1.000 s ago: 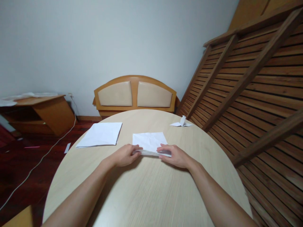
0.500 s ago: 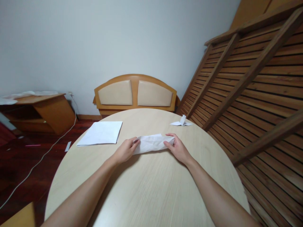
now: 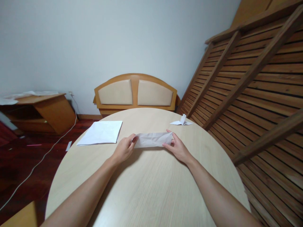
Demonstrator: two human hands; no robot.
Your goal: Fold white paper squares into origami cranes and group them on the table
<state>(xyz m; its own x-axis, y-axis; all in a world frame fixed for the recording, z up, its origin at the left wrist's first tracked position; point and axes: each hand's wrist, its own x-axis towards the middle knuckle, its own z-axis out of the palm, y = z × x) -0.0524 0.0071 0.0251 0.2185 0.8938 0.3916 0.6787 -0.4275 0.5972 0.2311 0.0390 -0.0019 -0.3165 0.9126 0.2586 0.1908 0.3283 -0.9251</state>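
Note:
Between my two hands a creased sheet of white paper (image 3: 151, 140) is held up just over the table, its near face in shade. My left hand (image 3: 125, 147) pinches its left end, thumb on top. At the right end, my right hand (image 3: 177, 146) grips the paper between thumb and fingers, and the fingertips are partly hidden behind it. A folded white paper crane (image 3: 182, 120) with spread wings stands beyond my right hand. Left of my left hand lies a stack of white paper (image 3: 100, 132).
The round pale wooden table (image 3: 151, 189) fills the foreground. Behind it stands a headboard (image 3: 135, 91) with two cream panels. A slatted wooden frame (image 3: 255, 82) leans along the right side. A low cabinet (image 3: 47, 110) and a white cable (image 3: 44, 154) are on the left.
The paper has tilted, so its front face now stands more upright and looks darker. My right fingers have shifted slightly up and left. The crane and the stack stay put.

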